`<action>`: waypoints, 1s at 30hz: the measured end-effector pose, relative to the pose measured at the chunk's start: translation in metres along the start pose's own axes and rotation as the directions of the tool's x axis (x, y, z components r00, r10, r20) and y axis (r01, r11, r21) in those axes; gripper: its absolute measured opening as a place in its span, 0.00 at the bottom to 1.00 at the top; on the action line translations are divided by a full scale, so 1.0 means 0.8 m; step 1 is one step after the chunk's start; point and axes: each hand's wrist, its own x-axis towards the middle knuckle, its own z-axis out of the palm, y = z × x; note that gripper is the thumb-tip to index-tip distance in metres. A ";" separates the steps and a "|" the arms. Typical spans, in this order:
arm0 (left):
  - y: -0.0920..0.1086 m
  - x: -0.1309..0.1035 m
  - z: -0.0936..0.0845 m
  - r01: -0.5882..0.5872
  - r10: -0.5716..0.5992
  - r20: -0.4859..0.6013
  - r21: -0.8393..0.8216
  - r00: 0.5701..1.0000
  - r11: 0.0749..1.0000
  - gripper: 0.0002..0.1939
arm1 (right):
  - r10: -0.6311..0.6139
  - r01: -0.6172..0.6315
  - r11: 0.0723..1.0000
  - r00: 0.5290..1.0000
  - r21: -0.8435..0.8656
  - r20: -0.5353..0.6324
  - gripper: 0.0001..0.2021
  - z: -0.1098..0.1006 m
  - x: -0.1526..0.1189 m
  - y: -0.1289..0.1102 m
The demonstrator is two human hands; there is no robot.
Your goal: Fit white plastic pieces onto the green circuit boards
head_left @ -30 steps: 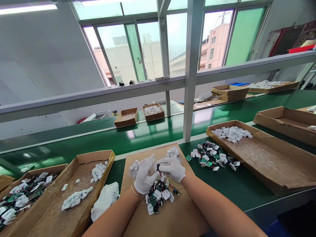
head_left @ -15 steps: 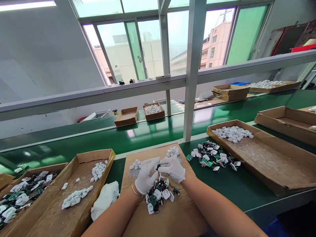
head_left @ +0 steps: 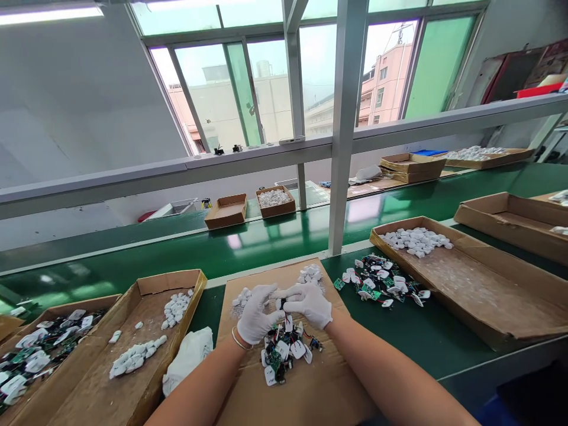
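In white gloves, my left hand (head_left: 257, 316) and my right hand (head_left: 309, 305) meet above the cardboard sheet (head_left: 248, 378). Their fingertips close around a small black-and-white electronic part (head_left: 280, 304), mostly hidden by the gloves. My left fingers curve in a wide C, thumb below; my right thumb and fingers pinch from the other side. Just beneath lies a pile of wired circuit boards with white plastic pieces (head_left: 284, 352). Beyond the hands are two small heaps of white plastic caps, one at the left (head_left: 242, 297) and one at the right (head_left: 310, 274).
A cardboard tray (head_left: 146, 384) with white caps stands left, beside a box of circuit boards (head_left: 39, 349). A white cloth (head_left: 189, 358) lies between tray and sheet. Right are more boards (head_left: 381, 281) and a large tray (head_left: 488, 302). A grey post (head_left: 341, 130) rises behind the sheet.
My left hand has shifted slightly left and its fingers have spread wider, showing a gap in its curve. My right hand stays nearly in place at the part.
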 end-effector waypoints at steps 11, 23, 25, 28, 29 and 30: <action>0.000 -0.009 0.013 0.213 -0.228 -0.004 -0.341 0.974 0.916 0.43 | 0.057 -0.057 0.997 0.998 0.043 0.004 0.14 -0.003 0.001 0.009; 0.002 -0.008 0.007 0.143 -0.142 0.021 -0.264 0.990 0.954 0.35 | 0.053 -0.054 0.992 0.998 0.111 0.016 0.11 0.005 -0.004 0.010; 0.007 -0.006 0.006 0.116 -0.117 0.007 -0.210 0.993 0.971 0.32 | 0.028 -0.032 0.995 0.999 0.096 0.044 0.09 0.005 -0.004 0.011; 0.011 -0.005 0.006 0.039 -0.042 -0.022 -0.119 0.999 0.992 0.27 | -0.034 0.029 0.997 0.997 0.067 0.076 0.09 0.005 -0.004 0.010; 0.012 -0.004 0.006 0.003 -0.006 -0.034 -0.084 0.999 0.996 0.26 | -0.050 0.045 0.997 0.995 0.060 0.083 0.09 0.004 -0.004 0.009; 0.013 -0.004 0.006 -0.032 0.030 -0.045 -0.046 0.999 0.998 0.25 | -0.067 0.063 0.997 0.994 0.055 0.088 0.09 0.003 -0.004 0.008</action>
